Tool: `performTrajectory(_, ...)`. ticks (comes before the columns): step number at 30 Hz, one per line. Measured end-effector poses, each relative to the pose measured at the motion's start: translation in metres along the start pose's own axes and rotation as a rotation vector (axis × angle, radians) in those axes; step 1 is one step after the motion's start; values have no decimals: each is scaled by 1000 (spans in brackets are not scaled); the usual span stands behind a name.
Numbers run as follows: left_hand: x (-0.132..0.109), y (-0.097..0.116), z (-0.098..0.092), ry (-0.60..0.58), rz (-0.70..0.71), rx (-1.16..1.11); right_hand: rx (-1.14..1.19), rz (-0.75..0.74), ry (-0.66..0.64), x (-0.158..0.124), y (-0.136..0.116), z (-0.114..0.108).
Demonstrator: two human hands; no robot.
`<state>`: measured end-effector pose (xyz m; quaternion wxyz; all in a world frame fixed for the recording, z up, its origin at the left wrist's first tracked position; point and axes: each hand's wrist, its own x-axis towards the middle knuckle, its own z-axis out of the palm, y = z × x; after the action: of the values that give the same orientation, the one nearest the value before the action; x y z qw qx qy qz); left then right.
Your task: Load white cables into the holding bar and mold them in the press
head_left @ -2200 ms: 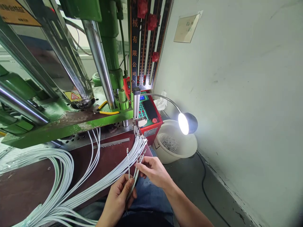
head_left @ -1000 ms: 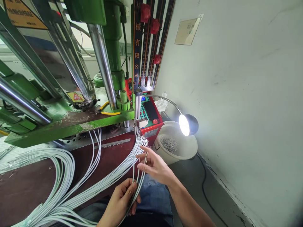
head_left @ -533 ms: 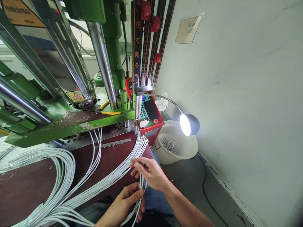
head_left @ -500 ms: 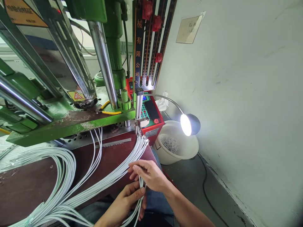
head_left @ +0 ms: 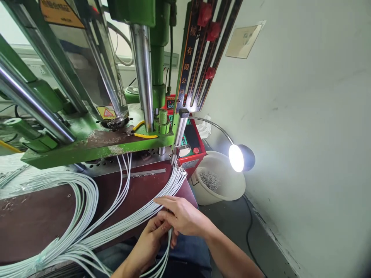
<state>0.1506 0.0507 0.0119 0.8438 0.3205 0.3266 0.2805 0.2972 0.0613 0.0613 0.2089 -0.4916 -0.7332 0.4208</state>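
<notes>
Several thin white cables [head_left: 165, 255] hang down between my hands over my lap. My left hand [head_left: 149, 239] is closed around them, thumb on top. My right hand [head_left: 187, 218] meets it from the right, thumb and fingers bent in at the upper part of the same cables, one finger stretched out to the left. The cable ends are hidden inside the hands. Just beyond lies a large bundle of white cables [head_left: 136, 216] on the dark red table [head_left: 34, 220], its metal-tipped ends fanned out by the machine's front post.
A green press [head_left: 95, 151] with steel columns stands over the table. Yellow-handled pliers [head_left: 145, 136] rest on its plate. A lit gooseneck lamp [head_left: 242, 158] hangs over a white bucket [head_left: 232, 189] of clippings at the wall. Left, coiled cables [head_left: 89, 193] are tied together.
My hands have drawn closer together, with the right fingers now bent in against the left fingertips. The camera view has swung, so the machine appears further right.
</notes>
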Motion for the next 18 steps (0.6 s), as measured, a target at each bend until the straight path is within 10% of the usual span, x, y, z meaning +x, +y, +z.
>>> performTrajectory(4,-6,6,-8,48,105,31,-97,-149,-212,35,3,-5)
performTrajectory(8,-12,11,-13,144,86,-53,-450,8,87,94,21,-6)
performTrajectory(12,-16,14,-10,206,107,-68,-719,44,118,138,35,3)
performTrajectory(18,-15,14,-7,223,134,-41,-783,83,113,117,33,-2)
